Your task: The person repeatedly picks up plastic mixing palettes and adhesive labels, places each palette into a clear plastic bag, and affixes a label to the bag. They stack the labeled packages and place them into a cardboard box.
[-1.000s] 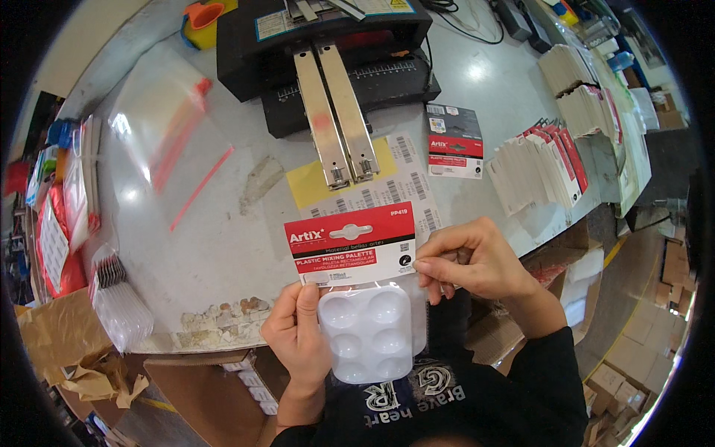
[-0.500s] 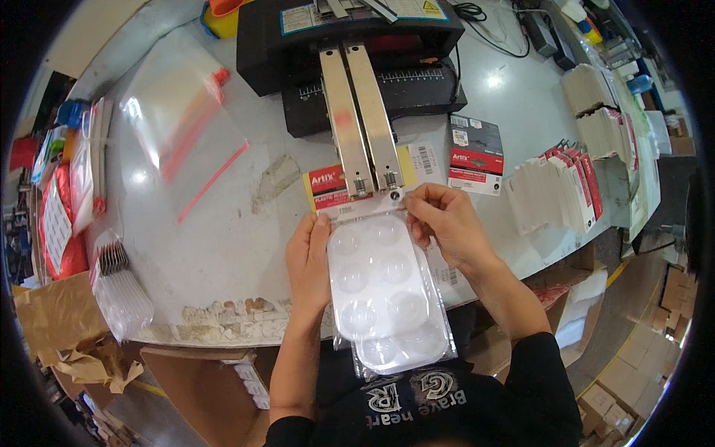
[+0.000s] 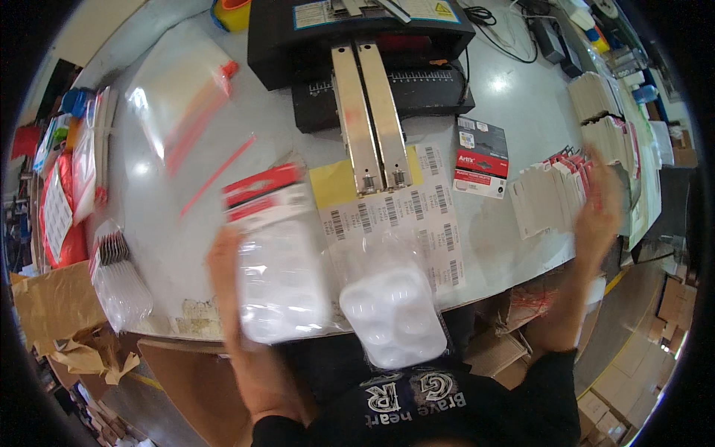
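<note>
My left hand, smeared by motion, is at the left edge of a bagged white plastic paint palette and grips it. A folded red and white header card tops that bag. To its right, a second white palette lies in a clear bag at the table's near edge, partly over a sheet of barcode labels. My right hand, also blurred, reaches to the right end of a row of folded header cards. Its fingers are too smeared to read. Metal arms of a black stapling machine stand above the label sheet.
A single flat card lies right of the machine. Clear plastic bags and a red strip are at the left, with several bagged brushes at the left edge. More card stacks stand far right. Open cartons sit below the table.
The carded palette has come away from the machine's arms and moved left with my left hand. My right hand has left it and swung right to the header cards. The label sheet is uncovered.
</note>
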